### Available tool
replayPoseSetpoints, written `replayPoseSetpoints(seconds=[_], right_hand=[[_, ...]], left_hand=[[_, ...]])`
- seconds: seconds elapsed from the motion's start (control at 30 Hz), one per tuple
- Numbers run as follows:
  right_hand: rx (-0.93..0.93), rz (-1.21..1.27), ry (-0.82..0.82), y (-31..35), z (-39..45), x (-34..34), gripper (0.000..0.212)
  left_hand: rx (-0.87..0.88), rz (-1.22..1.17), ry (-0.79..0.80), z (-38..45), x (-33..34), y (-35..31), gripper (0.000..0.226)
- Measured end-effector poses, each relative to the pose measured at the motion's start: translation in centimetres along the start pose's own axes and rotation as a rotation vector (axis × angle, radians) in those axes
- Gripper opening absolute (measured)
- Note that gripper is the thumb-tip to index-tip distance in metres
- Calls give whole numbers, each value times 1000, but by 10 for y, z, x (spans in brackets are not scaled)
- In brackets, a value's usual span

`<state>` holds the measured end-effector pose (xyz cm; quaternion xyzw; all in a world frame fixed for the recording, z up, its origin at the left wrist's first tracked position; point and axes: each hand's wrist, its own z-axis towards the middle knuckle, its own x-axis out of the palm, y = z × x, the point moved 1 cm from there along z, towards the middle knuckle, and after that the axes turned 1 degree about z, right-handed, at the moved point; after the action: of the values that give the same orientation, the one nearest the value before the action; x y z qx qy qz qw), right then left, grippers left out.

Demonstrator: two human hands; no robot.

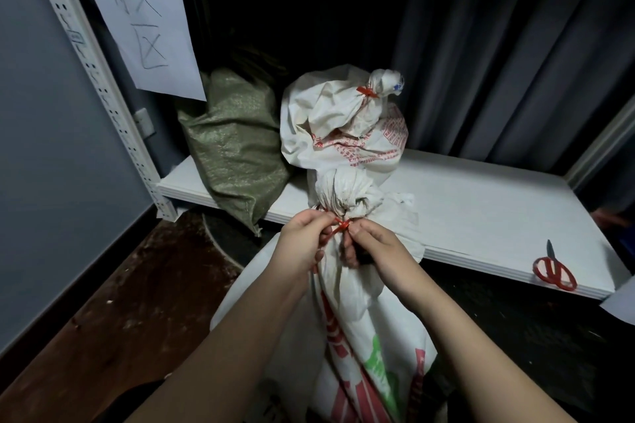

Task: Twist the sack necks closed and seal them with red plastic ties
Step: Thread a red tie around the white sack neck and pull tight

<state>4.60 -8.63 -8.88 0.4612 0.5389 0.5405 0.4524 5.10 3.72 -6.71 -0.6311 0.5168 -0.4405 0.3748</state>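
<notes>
A white woven sack (364, 330) with red and green print stands in front of me, its gathered neck (340, 192) bunched above my hands. A red plastic tie (338, 228) circles the neck. My left hand (304, 240) pinches the tie's loose end at the left. My right hand (369, 247) pinches the tie at its head, its lower fingers curled against the sack. Behind, on the shelf, a second white sack (343, 127) lies with its neck closed by another red tie (366, 92).
A green woven sack (233, 144) leans at the left of the white shelf board (481, 209). Red-handled scissors (554, 269) lie near the shelf's front right edge. A perforated metal upright (99, 79) and a paper sign (141, 10) stand at left. Dark floor lies below.
</notes>
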Motion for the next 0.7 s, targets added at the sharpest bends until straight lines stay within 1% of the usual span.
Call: replayPoseSetpoints(seconds=[0.07, 0.13, 0.23, 0.3, 0.43, 0.6, 0.67, 0.7], right_hand=[[17, -8, -35, -3, 0, 4, 33], [48, 41, -62, -5, 0, 7, 33], [117, 127, -33, -1, 0, 3, 36], [118, 125, 5, 1, 0, -1, 37], [143, 89, 10, 1, -3, -1, 37], [174, 34, 37, 6, -4, -1, 37], [184, 16, 25, 7, -5, 0, 37], [181, 4, 3, 6, -5, 1, 38]], left_hand=[[61, -33, 25, -6, 4, -4, 19], [99, -68, 63, -13, 9, -8, 16], [119, -121, 91, -15, 13, -7, 12], [124, -123, 76, -11, 10, -1, 16], [126, -70, 93, -6, 7, 6, 24], [164, 67, 158, -16, 9, 0, 10], [126, 43, 180, -18, 10, -2, 8], [101, 22, 184, -17, 8, -1, 11]])
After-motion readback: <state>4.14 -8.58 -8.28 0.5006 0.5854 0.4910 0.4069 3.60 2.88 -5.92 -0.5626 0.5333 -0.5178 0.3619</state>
